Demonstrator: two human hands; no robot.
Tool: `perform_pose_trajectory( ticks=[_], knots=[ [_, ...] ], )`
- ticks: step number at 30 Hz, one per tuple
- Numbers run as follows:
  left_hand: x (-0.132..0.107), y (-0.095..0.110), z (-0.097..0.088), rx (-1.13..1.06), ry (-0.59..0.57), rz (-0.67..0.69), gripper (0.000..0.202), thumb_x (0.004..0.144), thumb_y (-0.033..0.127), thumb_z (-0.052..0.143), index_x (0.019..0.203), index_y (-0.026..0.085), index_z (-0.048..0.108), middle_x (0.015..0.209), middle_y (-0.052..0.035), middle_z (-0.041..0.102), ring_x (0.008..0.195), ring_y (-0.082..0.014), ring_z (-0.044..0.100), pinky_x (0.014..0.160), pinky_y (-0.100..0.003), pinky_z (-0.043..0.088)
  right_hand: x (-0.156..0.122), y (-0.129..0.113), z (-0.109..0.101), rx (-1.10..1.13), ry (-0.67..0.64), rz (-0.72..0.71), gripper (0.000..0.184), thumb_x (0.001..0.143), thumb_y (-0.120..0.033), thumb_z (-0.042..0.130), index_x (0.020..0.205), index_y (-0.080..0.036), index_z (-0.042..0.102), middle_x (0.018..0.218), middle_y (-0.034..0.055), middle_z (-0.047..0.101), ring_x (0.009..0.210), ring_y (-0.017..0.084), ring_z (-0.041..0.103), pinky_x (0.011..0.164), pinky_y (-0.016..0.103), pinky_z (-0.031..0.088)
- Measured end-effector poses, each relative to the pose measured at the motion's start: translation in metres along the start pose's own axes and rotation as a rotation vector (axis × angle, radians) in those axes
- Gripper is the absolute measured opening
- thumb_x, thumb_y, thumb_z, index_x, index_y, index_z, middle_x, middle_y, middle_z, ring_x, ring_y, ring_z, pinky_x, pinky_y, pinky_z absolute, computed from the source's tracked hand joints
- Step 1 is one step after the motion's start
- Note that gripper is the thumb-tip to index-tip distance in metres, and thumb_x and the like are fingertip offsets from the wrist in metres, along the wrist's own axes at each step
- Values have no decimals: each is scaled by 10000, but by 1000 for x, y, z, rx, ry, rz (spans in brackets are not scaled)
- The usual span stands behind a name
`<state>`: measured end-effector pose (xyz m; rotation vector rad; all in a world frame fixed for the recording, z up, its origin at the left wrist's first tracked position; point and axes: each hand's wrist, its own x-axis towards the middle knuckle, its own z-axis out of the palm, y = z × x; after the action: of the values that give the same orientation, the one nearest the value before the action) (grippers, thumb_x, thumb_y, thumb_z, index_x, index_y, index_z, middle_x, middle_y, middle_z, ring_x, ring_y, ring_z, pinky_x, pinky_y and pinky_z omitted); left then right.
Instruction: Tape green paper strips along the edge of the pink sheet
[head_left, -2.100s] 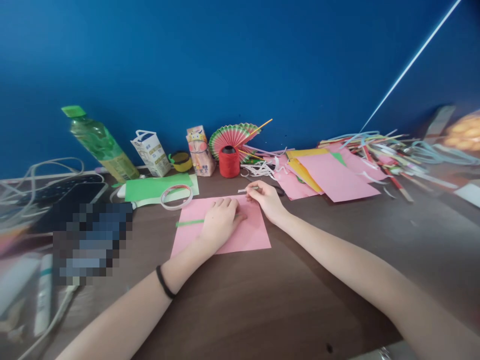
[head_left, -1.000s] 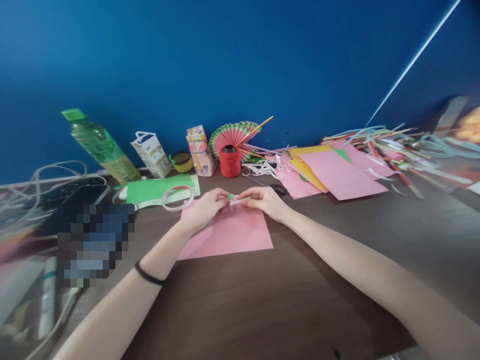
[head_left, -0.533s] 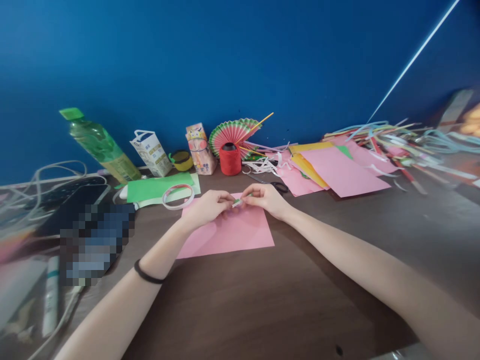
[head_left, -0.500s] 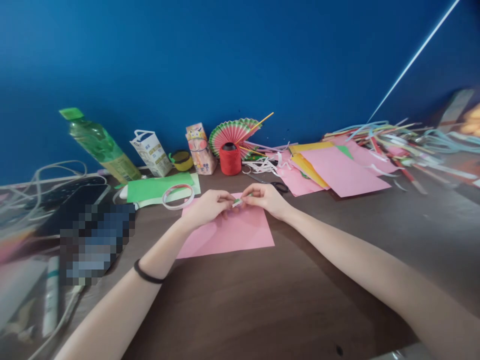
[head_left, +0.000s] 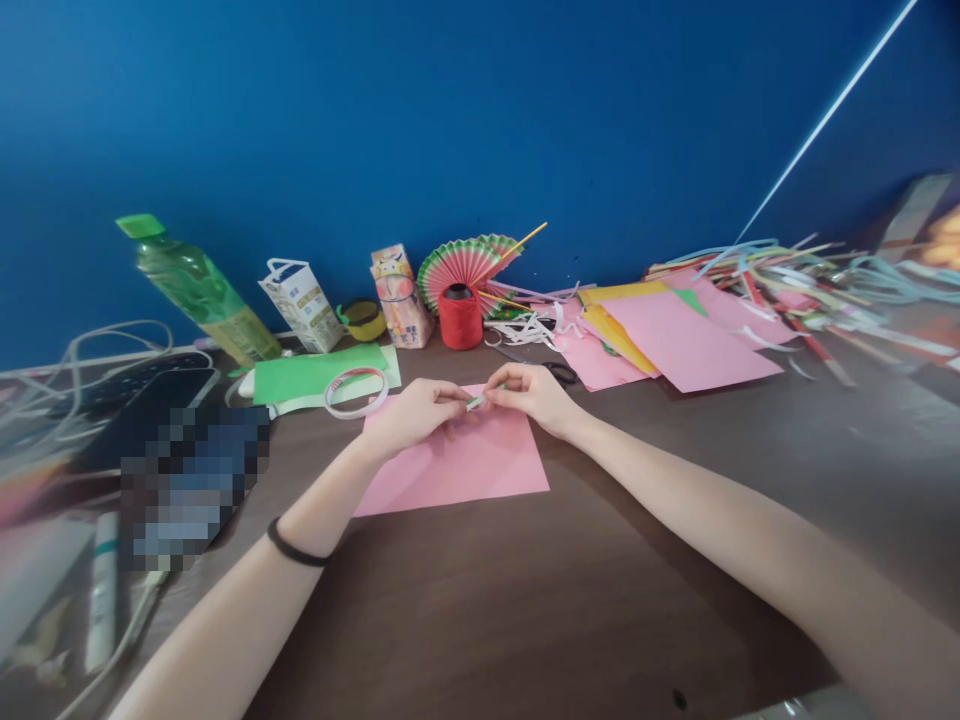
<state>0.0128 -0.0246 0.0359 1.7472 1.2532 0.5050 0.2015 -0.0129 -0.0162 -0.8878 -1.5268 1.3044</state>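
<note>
A small green and white paper piece [head_left: 475, 402] is pinched between my two hands, above a pink sheet of paper [head_left: 472, 465]. My left hand [head_left: 420, 412] closes its thumb and fingers on the piece's left end. From the other side, my right hand [head_left: 534, 395] grips the right end with its fingertips. The fingers hide most of the piece, so its full shape does not show. The pink sheet lies flat on the brown table [head_left: 465, 610], its far edge partly covered by my hands. A roll of tape [head_left: 328, 395] lies just left of my left hand.
Green paper [head_left: 315, 375], a tilted green bottle [head_left: 199, 290], cartons and a red thread spool [head_left: 460, 320] line the blue wall. A paper fan [head_left: 457, 265] stands behind the spool. Scissors [head_left: 561, 373] and stacked pink sheets [head_left: 690, 340] lie right. A phone [head_left: 202, 485] and cables are left.
Both hands keep their hold on the small paper piece. My right hand has shifted very slightly, and the piece shows a little less green; everything else stays in place.
</note>
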Motion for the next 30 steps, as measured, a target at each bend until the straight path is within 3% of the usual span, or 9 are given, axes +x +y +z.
perform_pose_trajectory(
  ticks=[15,30],
  knots=[
    [0,1,2,27,-39,-30,201,748,299,506,809,161,639,820,-37,703,445,-73,555,423,-176,414,1,0,0,-20,13,5,148,658,-242,670,748,-150,597,652,7,670,631,133,635,696,288,480],
    [1,0,3,28,-5,-43,211,741,301,507,811,150,638,816,-48,702,448,-94,592,394,-179,409,0,-1,2,-101,52,7,129,664,-238,647,737,-154,581,643,16,666,604,140,623,637,280,465]
  ],
)
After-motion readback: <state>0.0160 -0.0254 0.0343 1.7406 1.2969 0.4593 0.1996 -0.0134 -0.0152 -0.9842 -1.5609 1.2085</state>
